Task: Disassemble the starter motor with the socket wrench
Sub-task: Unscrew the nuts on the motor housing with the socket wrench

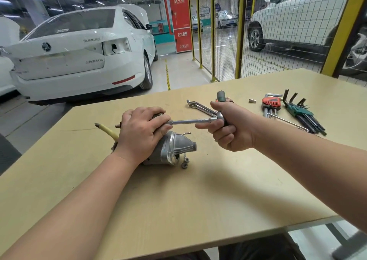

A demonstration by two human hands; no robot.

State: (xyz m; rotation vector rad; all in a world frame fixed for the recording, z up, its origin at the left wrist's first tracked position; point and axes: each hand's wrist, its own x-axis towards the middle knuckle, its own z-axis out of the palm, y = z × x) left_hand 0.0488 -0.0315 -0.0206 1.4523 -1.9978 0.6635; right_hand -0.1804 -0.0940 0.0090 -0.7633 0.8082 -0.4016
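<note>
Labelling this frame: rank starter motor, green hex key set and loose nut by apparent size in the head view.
Largest first:
starter motor, partly under the left hand
green hex key set
loose nut

Nose of starter motor [174, 146]: cast grey metal, dull satin sheen. Shaft of socket wrench [190, 121]: bright chrome, knurled band. Table [198, 200]: pale wood-look top, matt, smooth. Red hex key holder [271, 101], green hex key holder [297, 110]: plastic.

The head-worn wide camera looks forward and down, close over the table [198, 200].
</note>
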